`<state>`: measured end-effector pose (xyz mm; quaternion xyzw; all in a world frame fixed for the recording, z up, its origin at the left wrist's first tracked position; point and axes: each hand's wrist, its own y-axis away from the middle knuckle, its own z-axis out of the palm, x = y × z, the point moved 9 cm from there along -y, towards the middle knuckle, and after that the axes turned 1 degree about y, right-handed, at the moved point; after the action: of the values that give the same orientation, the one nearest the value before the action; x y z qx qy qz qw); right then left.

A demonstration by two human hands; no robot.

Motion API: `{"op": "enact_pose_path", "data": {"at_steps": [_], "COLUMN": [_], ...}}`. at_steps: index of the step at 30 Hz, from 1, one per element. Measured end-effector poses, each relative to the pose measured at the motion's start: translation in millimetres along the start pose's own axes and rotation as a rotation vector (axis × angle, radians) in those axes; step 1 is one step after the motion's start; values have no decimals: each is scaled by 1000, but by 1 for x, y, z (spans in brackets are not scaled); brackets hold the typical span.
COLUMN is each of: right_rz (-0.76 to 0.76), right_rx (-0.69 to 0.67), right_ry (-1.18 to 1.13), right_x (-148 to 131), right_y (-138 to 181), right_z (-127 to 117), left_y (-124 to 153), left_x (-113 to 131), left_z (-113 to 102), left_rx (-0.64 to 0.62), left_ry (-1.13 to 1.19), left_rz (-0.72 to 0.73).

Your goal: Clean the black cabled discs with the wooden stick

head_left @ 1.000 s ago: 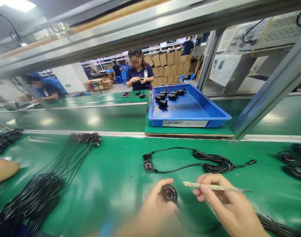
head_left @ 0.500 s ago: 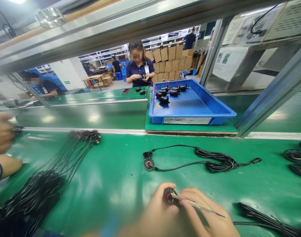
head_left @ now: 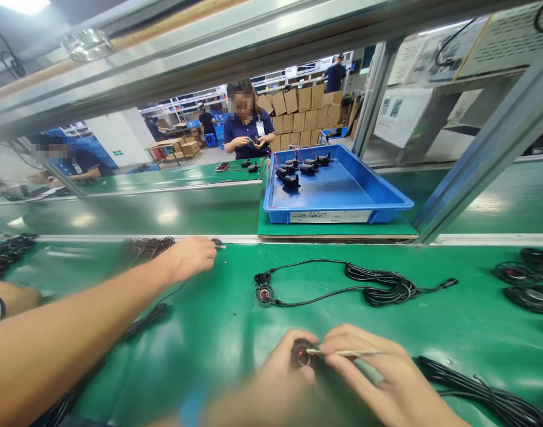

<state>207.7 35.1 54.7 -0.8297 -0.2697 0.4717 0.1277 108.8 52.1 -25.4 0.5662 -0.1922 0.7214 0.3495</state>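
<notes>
My left hand (head_left: pixel 282 362) is closed around a small round black part (head_left: pixel 301 351) with a red centre. In my right hand (head_left: pixel 373 367) a thin pale stick (head_left: pixel 342 353) is pinched, its tip touching the red centre. Just ahead on the green bench (head_left: pixel 200 332) lies a similar round part (head_left: pixel 264 294) with a red middle, joined to a looped black cable (head_left: pixel 387 284). Another bundle of black cable (head_left: pixel 480 385) rests to the right of my right hand.
A co-worker's hand (head_left: pixel 193 258) reaches in from the left, near bundled cabled parts (head_left: pixel 151 246). A blue tray (head_left: pixel 337 217) with several black motor-like parts stands behind. More round black parts (head_left: pixel 529 279) lie at right. A metal post (head_left: pixel 480 142) slants up beside the tray.
A co-worker's arm has stretched across the left side of the bench, over the cables. My hands stay at the round part; the stick in my right hand now lies flatter.
</notes>
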Motion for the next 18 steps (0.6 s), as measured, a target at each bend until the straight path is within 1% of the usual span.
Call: {"op": "enact_pose_path", "data": {"at_steps": [2, 4, 8, 10, 12, 14, 18], "right_rz": [14, 39, 98, 109, 86, 32, -43], "right_rx": [-25, -72, -148, -150, -137, -118, -82], "right_ry": [-41, -68, -108, -110, -97, -66, 47], "right_x": [1, 5, 11, 12, 9, 4, -1], "right_y": [-1, -1, 4, 5, 4, 2, 1], "right_z": [-2, 3, 18, 21, 21, 20, 19], "left_y": [0, 0, 1, 1, 2, 2, 2], "left_x": [-1, 0, 1, 0, 0, 2, 2], "left_z": [-1, 0, 4, 5, 6, 6, 8], "left_rx": [6, 4, -12, -26, -35, -39, -49], "left_ry": [23, 59, 106, 105, 94, 82, 94], "left_rz": [-50, -81, -93, -99, -101, -101, -131]}}
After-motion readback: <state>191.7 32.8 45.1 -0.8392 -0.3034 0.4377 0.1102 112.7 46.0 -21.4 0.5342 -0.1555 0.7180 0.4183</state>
